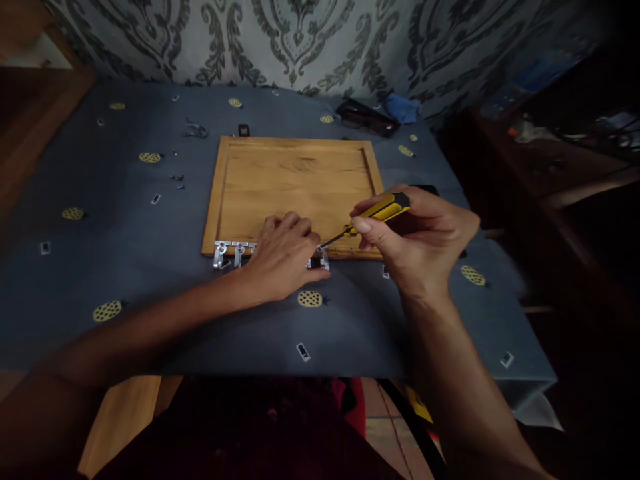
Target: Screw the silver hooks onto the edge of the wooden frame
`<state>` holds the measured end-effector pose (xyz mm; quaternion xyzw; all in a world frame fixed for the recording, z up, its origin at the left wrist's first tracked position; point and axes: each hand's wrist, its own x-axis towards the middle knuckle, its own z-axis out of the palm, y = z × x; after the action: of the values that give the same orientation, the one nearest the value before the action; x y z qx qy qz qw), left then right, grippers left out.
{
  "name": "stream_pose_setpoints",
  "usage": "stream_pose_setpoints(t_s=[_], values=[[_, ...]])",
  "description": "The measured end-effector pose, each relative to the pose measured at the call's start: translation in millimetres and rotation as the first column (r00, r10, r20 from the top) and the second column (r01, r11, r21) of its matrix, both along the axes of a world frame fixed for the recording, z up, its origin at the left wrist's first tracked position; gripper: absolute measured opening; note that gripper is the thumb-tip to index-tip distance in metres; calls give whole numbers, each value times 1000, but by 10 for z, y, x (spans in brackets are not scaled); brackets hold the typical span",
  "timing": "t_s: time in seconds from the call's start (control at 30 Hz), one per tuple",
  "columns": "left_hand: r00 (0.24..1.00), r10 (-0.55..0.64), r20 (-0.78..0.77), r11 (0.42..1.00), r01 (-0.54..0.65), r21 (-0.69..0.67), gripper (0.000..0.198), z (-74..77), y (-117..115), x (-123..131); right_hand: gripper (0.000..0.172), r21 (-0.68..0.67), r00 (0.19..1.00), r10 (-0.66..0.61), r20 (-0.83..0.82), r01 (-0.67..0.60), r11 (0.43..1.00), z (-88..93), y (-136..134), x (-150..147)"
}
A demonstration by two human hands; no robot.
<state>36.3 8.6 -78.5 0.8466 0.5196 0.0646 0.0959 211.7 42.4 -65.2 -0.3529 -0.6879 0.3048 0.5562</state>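
A wooden framed board (pixel 290 193) lies flat on the table, its near edge towards me. Along that edge runs a silvery metal hook rail (pixel 239 250), partly covered by my left hand (pixel 283 257). The fingers of that hand are bent over the rail and board, with the thumb along the near side, holding the rail against the wood. My right hand (pixel 420 233) is closed around a yellow-and-black screwdriver (pixel 383 210). Its thin shaft slants down to the left, and the tip meets the rail near its right end. Whether a screw sits under the tip is too small to tell.
Several small screws (pixel 177 178) lie left of the board on the blue pineapple-print tablecloth (pixel 190 320). Farther back are a small metal piece (pixel 194 129), dark glasses (pixel 367 119) and a blue cloth (pixel 403 108). A dark flat object (pixel 425 190) is partly hidden behind my right hand.
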Motion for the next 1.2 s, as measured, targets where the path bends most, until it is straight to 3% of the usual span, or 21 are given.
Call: stream_pose_setpoints(t_s=[0.27,0.4,0.5,0.73,1.2], values=[[1000,4,-8,999,-4,-43,45,27,-11,7,24,213,995,-95,0,93,973,-28,-61,-87],[1000,-2,19,1000,2,-17,43,-13,-1,2,27,291,962,-195,-192,245,925,12,-54,-55],[1000,-2,17,1000,2,-4,43,-20,4,-1,27,253,934,-230,-273,300,920,10,-9,-43],[1000,-7,3,1000,7,6,42,17,-7,-3,23,136,983,-156,-100,169,976,-49,-2,-100],[1000,3,0,1000,-3,3,43,-1,-10,5,27,93,987,-146,-62,151,984,-86,5,-87]])
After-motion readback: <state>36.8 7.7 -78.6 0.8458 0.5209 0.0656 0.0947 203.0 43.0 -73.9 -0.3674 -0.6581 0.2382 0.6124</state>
